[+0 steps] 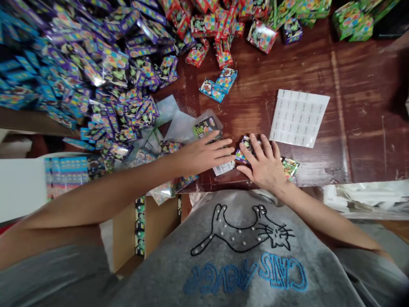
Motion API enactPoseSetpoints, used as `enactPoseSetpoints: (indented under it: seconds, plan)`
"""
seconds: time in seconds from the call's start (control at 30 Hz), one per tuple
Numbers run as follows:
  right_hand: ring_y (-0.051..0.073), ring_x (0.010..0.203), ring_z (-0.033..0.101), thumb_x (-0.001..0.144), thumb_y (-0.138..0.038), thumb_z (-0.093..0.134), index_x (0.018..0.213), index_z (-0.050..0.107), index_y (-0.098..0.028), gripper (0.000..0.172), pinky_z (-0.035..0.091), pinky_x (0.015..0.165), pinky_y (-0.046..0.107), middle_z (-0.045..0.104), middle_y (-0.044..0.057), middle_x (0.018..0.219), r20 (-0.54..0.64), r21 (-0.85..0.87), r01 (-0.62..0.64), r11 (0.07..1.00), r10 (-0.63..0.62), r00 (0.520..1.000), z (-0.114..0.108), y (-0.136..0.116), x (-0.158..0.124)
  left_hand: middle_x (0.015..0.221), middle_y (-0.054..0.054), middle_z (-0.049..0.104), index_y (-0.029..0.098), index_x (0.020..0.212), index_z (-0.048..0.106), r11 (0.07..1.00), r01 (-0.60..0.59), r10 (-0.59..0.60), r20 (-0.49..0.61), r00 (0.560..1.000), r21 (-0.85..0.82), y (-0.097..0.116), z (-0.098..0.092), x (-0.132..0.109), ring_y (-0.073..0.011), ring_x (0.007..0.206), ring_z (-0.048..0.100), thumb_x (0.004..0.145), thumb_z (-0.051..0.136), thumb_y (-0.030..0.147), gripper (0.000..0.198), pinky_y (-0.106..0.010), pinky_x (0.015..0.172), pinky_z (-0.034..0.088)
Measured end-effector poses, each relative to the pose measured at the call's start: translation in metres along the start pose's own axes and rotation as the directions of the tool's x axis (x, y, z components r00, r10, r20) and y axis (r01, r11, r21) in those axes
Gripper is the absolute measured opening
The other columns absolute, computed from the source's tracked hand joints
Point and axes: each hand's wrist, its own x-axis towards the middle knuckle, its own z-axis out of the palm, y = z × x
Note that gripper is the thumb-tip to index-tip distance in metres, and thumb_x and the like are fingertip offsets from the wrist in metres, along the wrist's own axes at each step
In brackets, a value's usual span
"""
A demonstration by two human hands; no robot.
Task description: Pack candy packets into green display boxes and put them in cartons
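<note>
My left hand (pixel 204 154) lies flat with fingers spread on a clear plastic bag (pixel 223 167) near the front edge of the brown wooden table (pixel 351 106). A green packet in a clear bag (pixel 206 126) sits just beyond its fingertips. My right hand (pixel 263 164) rests palm down, fingers apart, on a small purple packet (pixel 245 149). A green packet (pixel 290 166) pokes out from under its right side. The two hands almost touch.
A white sheet of labels (pixel 298 117) lies beyond my right hand. A big heap of purple and blue packets (pixel 96 72) fills the left; red boxes (pixel 211 25) and green boxes (pixel 351 19) lie at the back. A cardboard box (pixel 153 230) stands below the table edge.
</note>
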Motion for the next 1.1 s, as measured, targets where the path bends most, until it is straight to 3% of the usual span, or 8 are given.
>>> enactPoseSetpoints:
  seconds: [0.13, 0.27, 0.4, 0.63, 0.77, 0.87, 1.0, 1.1]
  plan:
    - [0.044, 0.158, 0.044, 0.107, -0.060, 0.050, 0.167, 0.045, -0.033, 0.065, 0.041, 0.122, 0.067, 0.038, 0.014, 0.178, 0.030, -0.034, 0.039, 0.999, -0.038, 0.999, 0.000, 0.022, -0.006, 0.163, -0.007, 0.059, 0.034, 0.163, 0.047, 0.999, -0.007, 0.011, -0.073, 0.997, 0.053, -0.006, -0.004, 0.009, -0.0306, 0.161, 0.043, 0.089, 0.067, 0.015, 0.079, -0.063, 0.138, 0.014]
    - [0.043, 0.152, 0.049, 0.107, -0.060, 0.053, 0.155, 0.059, -0.028, 0.058, 0.043, 0.120, 0.063, 0.047, 0.018, 0.172, -0.012, -0.083, -0.019, 0.996, 0.018, 1.000, -0.011, 0.051, -0.021, 0.159, -0.019, 0.056, 0.021, 0.167, 0.041, 0.987, 0.158, -0.148, -0.195, 0.970, 0.036, -0.005, 0.000, 0.022, -0.0405, 0.146, 0.052, 0.087, 0.079, 0.034, 0.090, -0.065, 0.132, 0.024]
    - [0.043, 0.150, 0.048, 0.106, -0.058, 0.056, 0.157, 0.058, -0.026, 0.060, 0.043, 0.119, 0.062, 0.048, 0.021, 0.170, -0.114, -0.084, -0.117, 0.990, 0.107, 0.988, -0.010, 0.059, -0.024, 0.157, -0.025, 0.053, 0.012, 0.165, 0.042, 0.966, 0.253, -0.257, -0.216, 0.942, -0.046, 0.002, 0.011, 0.050, -0.0449, 0.141, 0.050, 0.087, 0.080, 0.043, 0.092, -0.060, 0.120, 0.040]
    - [0.044, 0.149, 0.045, 0.103, -0.063, 0.059, 0.155, 0.058, -0.024, 0.064, 0.039, 0.119, 0.065, 0.048, 0.021, 0.167, -0.326, -0.026, -0.215, 0.976, 0.195, 0.925, -0.004, 0.071, -0.022, 0.157, -0.023, 0.050, 0.014, 0.168, 0.036, 0.963, 0.245, -0.265, -0.237, 0.935, -0.112, -0.001, 0.022, 0.060, -0.0443, 0.142, 0.047, 0.086, 0.082, 0.043, 0.098, -0.060, 0.119, 0.040]
    - [0.042, 0.144, 0.052, 0.104, -0.063, 0.058, 0.149, 0.062, -0.026, 0.058, 0.045, 0.115, 0.062, 0.054, 0.018, 0.165, -0.159, -0.011, 0.014, 1.000, -0.016, 0.987, -0.010, 0.073, -0.023, 0.158, -0.021, 0.049, 0.018, 0.171, 0.031, 0.979, 0.164, -0.193, -0.283, 0.939, -0.121, -0.004, 0.024, 0.058, -0.0424, 0.143, 0.047, 0.086, 0.082, 0.042, 0.101, -0.059, 0.122, 0.038]
    - [0.040, 0.141, 0.056, 0.104, -0.062, 0.060, 0.142, 0.065, -0.023, 0.054, 0.050, 0.112, 0.059, 0.058, 0.018, 0.161, -0.092, 0.024, 0.181, 0.983, -0.178, 0.980, -0.010, 0.072, -0.022, 0.156, -0.022, 0.051, 0.016, 0.169, 0.033, 0.988, 0.116, -0.141, -0.289, 0.947, -0.101, -0.004, 0.026, 0.063, -0.0423, 0.140, 0.049, 0.088, 0.079, 0.039, 0.097, -0.060, 0.120, 0.040]
    - [0.039, 0.139, 0.060, 0.105, -0.060, 0.060, 0.133, 0.068, -0.018, 0.051, 0.053, 0.112, 0.057, 0.061, 0.021, 0.156, -0.081, 0.102, 0.227, 0.969, -0.219, 0.972, -0.008, 0.066, -0.014, 0.155, -0.021, 0.053, 0.019, 0.168, 0.036, 0.992, 0.049, -0.081, -0.293, 0.953, -0.114, -0.001, 0.029, 0.072, -0.0415, 0.139, 0.049, 0.088, 0.078, 0.039, 0.092, -0.058, 0.117, 0.043]
    - [0.039, 0.142, 0.060, 0.101, -0.070, 0.059, 0.141, 0.061, -0.010, 0.072, 0.052, 0.118, 0.055, 0.061, 0.028, 0.153, -0.113, 0.150, 0.259, 0.954, -0.244, 0.963, -0.018, 0.066, -0.013, 0.156, -0.020, 0.052, 0.020, 0.168, 0.036, 0.992, 0.026, -0.063, -0.301, 0.951, -0.126, 0.000, 0.031, 0.076, -0.0407, 0.140, 0.049, 0.089, 0.078, 0.041, 0.091, -0.057, 0.118, 0.042]
